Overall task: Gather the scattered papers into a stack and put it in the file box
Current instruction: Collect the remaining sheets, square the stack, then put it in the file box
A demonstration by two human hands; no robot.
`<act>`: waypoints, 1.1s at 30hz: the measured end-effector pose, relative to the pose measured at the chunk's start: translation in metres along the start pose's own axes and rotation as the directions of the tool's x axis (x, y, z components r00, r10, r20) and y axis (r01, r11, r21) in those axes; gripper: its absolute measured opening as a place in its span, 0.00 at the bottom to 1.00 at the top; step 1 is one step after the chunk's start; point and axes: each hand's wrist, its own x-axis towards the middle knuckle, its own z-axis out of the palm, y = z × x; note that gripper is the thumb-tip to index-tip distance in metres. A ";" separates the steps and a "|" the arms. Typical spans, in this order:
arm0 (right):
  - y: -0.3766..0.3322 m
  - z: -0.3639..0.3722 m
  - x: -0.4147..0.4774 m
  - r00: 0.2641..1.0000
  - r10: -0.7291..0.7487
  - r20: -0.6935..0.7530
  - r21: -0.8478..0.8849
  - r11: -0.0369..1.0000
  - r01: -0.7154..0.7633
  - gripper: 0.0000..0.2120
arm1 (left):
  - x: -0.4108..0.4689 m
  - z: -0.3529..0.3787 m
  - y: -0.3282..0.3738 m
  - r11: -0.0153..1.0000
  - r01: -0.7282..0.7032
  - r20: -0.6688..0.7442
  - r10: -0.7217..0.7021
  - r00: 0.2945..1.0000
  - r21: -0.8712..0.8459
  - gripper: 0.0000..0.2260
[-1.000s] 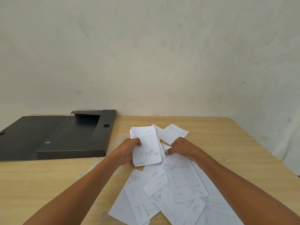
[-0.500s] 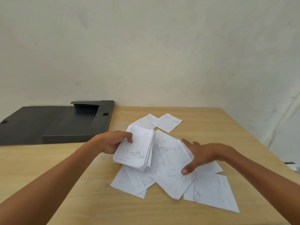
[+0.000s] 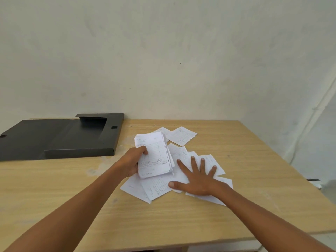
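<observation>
My left hand [image 3: 131, 162] grips a thick stack of white printed papers [image 3: 154, 155] by its left edge, held just above the table. Under and beside it lie several loose sheets [image 3: 156, 188] fanned over each other. My right hand [image 3: 197, 179] lies flat on those sheets, fingers spread, palm down. Two more sheets [image 3: 181, 135] rest apart at the back. The black file box [image 3: 81, 140] lies open at the back left, its lid [image 3: 27, 137] folded out flat to the left.
The wooden table [image 3: 181, 220] meets a pale wall at the back. Its right edge runs diagonally and its front edge is close to me. A pipe [image 3: 316, 113] runs down the wall at the right.
My right hand has come down flat onto the loose sheets, fingers spread. My left hand has straightened the stack more upright. The view has shifted slightly.
</observation>
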 end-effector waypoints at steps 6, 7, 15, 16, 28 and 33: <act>-0.014 -0.019 0.056 0.998 0.014 -0.055 0.019 1.000 -0.013 0.53 | 0.022 -0.001 0.012 0.988 -0.137 -0.139 0.127 0.982 -0.065 0.10; -0.015 -0.023 0.065 0.998 0.012 -0.058 0.019 1.000 -0.011 0.53 | 0.027 -0.003 0.014 0.985 -0.162 -0.143 0.153 0.978 -0.056 0.11; -0.017 -0.048 0.117 0.998 0.014 -0.060 0.033 0.999 -0.012 0.57 | 0.048 -0.028 0.039 0.998 -0.054 -0.086 0.055 0.995 0.023 0.10; -0.015 -0.051 0.117 0.999 0.001 -0.053 0.073 0.997 0.003 0.56 | 0.046 -0.031 0.043 0.997 -0.046 -0.077 0.050 0.996 0.057 0.09; 0.030 -0.063 0.095 0.877 0.357 -0.322 0.247 0.926 -0.287 0.32 | 0.029 -0.023 0.053 0.868 0.083 -0.120 -0.027 0.992 0.489 0.10; 0.008 -0.077 0.088 0.955 0.197 -0.222 0.625 0.781 -0.016 0.17 | 0.031 -0.014 0.055 0.964 0.141 0.011 -0.147 0.989 0.224 0.13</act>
